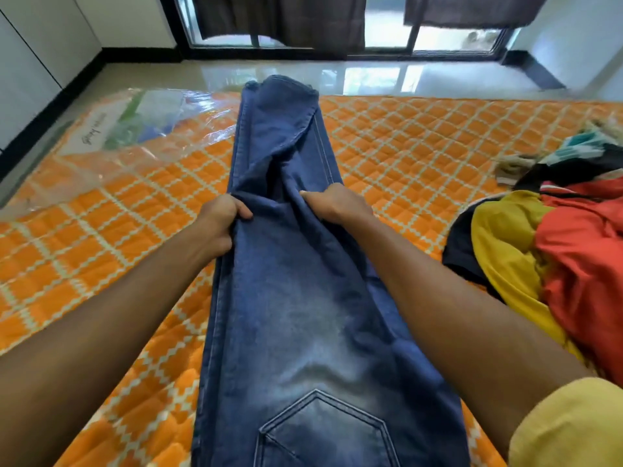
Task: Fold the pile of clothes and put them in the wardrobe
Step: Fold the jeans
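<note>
Jeans (296,298) lie lengthwise on the orange quilted mattress (404,146), legs stacked, hems pointing toward the window (438,38), back pocket at the near end; left hand (220,224) grips the left edge at mid-leg, fingers curled tight round bunched denim; right hand (337,203) holds the right edge opposite, thumb laid across the cloth, fingers tucked under a fold; cloth puckers between the hands; pile (556,247) of yellow, red and black clothes sits to the right, apart from the jeans; clear plastic sheet (135,129) covers the far left corner.
</note>
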